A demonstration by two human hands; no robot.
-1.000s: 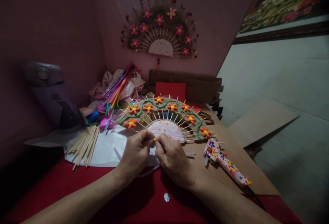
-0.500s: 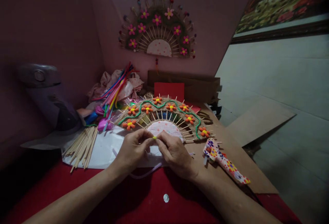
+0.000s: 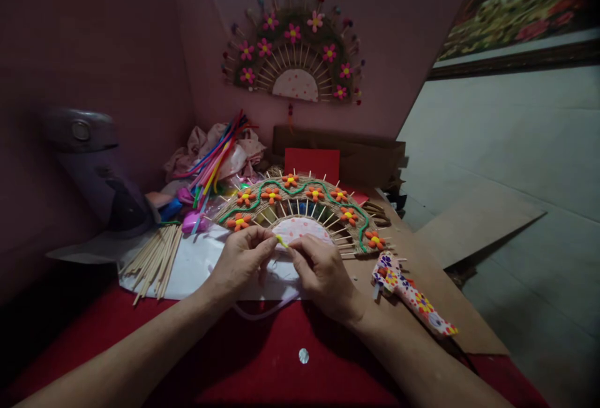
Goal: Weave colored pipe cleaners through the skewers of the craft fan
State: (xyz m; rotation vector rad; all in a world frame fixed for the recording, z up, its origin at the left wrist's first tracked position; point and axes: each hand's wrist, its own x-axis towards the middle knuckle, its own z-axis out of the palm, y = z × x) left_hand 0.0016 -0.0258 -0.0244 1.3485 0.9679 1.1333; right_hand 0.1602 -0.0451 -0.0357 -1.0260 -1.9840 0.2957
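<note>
My left hand (image 3: 244, 259) and my right hand (image 3: 325, 273) are close together above the white sheet, each pinching one end of a small yellow piece of modelling clay (image 3: 282, 241). The clay spans the short gap between my fingertips. Just behind stands a half-round twine-and-stick fan (image 3: 307, 184), with orange clay flowers (image 3: 271, 195), a wavy green line and a white dotted half-circle (image 3: 302, 228) at its base. Part of that half-circle is hidden by my hands. A pale purple strip (image 3: 265, 317) curves beneath them.
Thin wooden sticks (image 3: 154, 261) lie left on the white sheet (image 3: 194, 273). Behind them are colourful pipe-like strips (image 3: 218, 161) and a large bottle (image 3: 100, 177). A flower-patterned glue gun (image 3: 405, 292) rests on cardboard (image 3: 462, 327) at right. A similar fan (image 3: 295, 52) hangs behind.
My fingertips have drawn slightly apart, and more of the yellow clay shows, stretched between them. The view has shifted a little.
</note>
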